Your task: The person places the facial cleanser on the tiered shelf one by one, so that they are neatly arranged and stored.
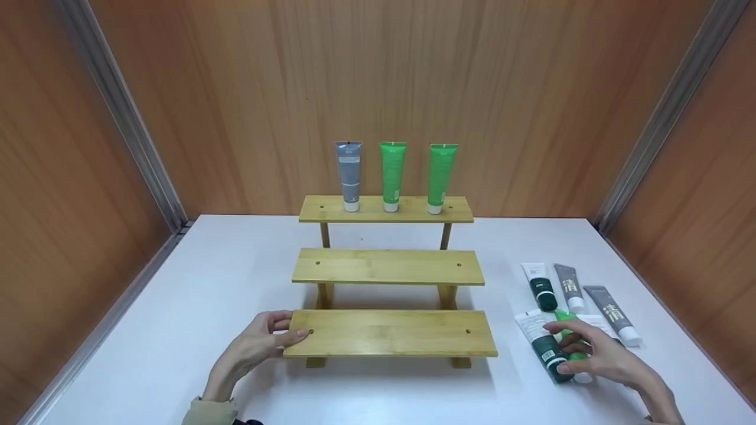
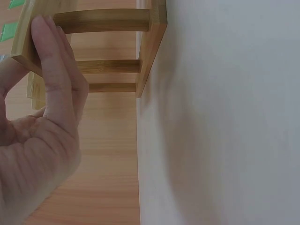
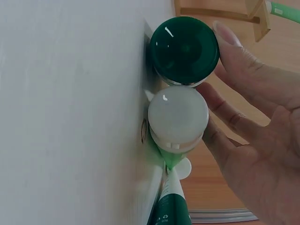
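A three-step bamboo stand (image 1: 390, 333) is at the middle of the table. My left hand (image 1: 257, 342) grips the left end of its lowest board, thumb on top; in the left wrist view the fingers (image 2: 54, 79) lie under that board. At the right my right hand (image 1: 608, 357) is over a group of lying tubes, fingers loosely bent. Its thumb is by the dark green cap of a white-and-green tube (image 1: 540, 339). Beneath the fingers is a bright green tube (image 1: 564, 317). In the right wrist view, the dark green cap (image 3: 185, 50) and a white cap (image 3: 178, 115) are beside the fingers.
On the top board stand a blue-grey tube (image 1: 349, 171) and two green tubes (image 1: 392, 174), caps down. Farther back at the right lie another white-and-green tube (image 1: 539, 286) and two grey tubes (image 1: 569, 284). Wood-grain panels (image 1: 378, 71) enclose the white table (image 1: 236, 260).
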